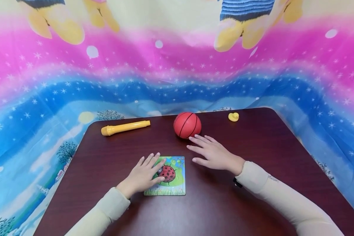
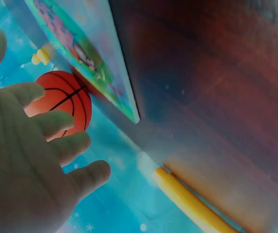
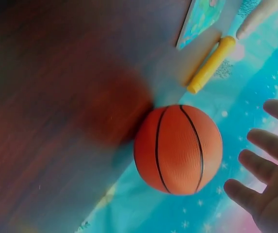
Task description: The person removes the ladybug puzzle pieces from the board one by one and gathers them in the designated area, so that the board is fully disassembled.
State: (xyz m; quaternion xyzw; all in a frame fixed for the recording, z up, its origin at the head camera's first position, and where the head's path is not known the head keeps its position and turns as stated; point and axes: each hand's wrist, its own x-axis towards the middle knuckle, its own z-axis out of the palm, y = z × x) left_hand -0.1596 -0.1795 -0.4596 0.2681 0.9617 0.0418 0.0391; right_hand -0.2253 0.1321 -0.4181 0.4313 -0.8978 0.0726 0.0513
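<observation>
My left hand (image 1: 143,175) hovers palm down over the left part of a ladybug picture puzzle (image 1: 177,186), its fingers spread and holding nothing. A gap between that hand and the puzzle shows in the left wrist view. My right hand (image 1: 215,154) is held above the table with loosely extended fingers, just in front of a small red basketball (image 1: 187,124). In the right wrist view the ball (image 3: 177,150) stands apart from the fingers (image 3: 257,165). Nothing is in the right hand.
A yellow toy microphone (image 1: 126,127) lies at the back left of the dark wooden table (image 1: 224,209). Toward the back right sits a small yellow rubber duck (image 1: 233,117). A patterned curtain (image 1: 171,72) hangs behind and around the table.
</observation>
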